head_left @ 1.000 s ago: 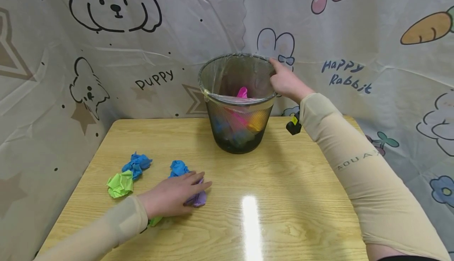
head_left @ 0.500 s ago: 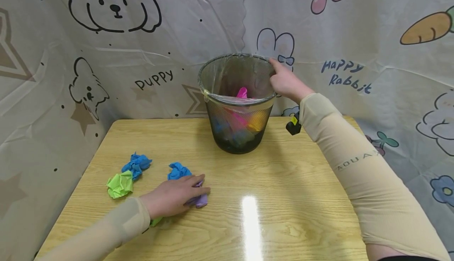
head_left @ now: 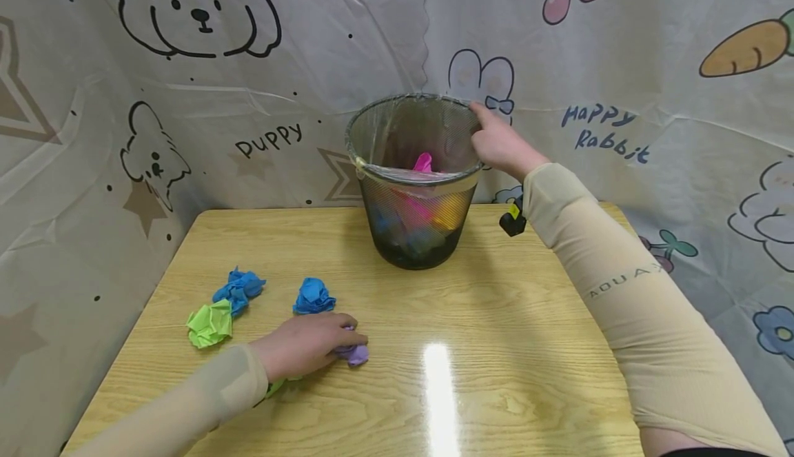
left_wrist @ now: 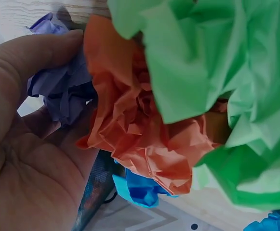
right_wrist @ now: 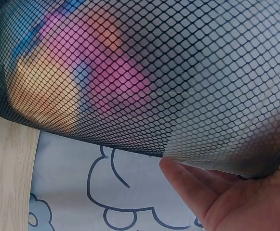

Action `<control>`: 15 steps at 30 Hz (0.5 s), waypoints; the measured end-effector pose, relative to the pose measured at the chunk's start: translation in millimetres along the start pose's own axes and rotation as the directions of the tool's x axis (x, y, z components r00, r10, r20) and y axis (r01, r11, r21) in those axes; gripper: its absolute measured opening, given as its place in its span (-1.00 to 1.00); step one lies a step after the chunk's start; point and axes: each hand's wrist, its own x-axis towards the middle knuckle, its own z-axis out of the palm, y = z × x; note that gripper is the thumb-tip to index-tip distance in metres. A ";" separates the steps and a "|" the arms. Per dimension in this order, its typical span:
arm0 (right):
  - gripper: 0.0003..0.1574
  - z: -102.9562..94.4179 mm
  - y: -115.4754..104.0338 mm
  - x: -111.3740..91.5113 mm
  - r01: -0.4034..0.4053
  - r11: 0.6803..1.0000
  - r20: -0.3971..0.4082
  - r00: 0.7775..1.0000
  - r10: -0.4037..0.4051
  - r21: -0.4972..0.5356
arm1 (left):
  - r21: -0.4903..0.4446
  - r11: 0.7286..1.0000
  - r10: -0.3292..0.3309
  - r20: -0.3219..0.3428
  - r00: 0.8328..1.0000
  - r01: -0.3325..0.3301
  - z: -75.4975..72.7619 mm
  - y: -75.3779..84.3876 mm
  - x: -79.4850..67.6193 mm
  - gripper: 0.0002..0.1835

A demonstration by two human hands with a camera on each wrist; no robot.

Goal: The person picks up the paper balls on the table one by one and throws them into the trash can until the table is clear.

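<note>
My left hand [head_left: 307, 341] is low over the table, pinching a crumpled purple paper [head_left: 353, 354] between thumb and fingers. In the left wrist view, a crumpled orange paper [left_wrist: 130, 125] and a large light-green paper [left_wrist: 197, 67] lie close by the palm; the head view hides the orange one beneath the hand. A blue paper ball [head_left: 314, 297] sits just beyond the knuckles. At the back, my right hand [head_left: 501, 143] grips the rim of a black mesh wastebasket [head_left: 415, 254], thumb and fingers on either side of its wall. Pink, yellow and blue papers show inside its clear liner.
To the left lie another blue paper ball [head_left: 238, 289] and a yellow-green one [head_left: 209, 323], touching or nearly so. A printed cloth [head_left: 260, 174] hangs right behind the wooden table [head_left: 496, 374]. A small black object [head_left: 513, 222] shows below the right wrist.
My left fingers have drawn in around the purple paper, which has shifted slightly right and toward me. More of the near blue ball is uncovered. My right hand and the wastebasket stay put.
</note>
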 end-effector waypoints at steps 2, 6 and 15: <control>-0.08 -0.1 -0.2 -0.2 0.001 1.000 -0.001 1.000 -0.001 -0.002 | -0.014 1.000 0.002 -0.011 1.000 -0.002 0.0 0.3 0.8 -0.59; -0.07 -0.1 0.0 -0.1 0.001 1.000 -0.004 1.000 -0.001 -0.003 | -0.049 0.999 -0.004 -0.026 1.000 0.002 -0.2 0.7 1.6 -0.65; -0.07 0.3 1.1 0.4 0.008 1.000 -0.002 1.000 -0.008 0.000 | -0.075 0.997 0.026 -0.057 0.998 -0.030 -2.5 1.3 4.8 -0.70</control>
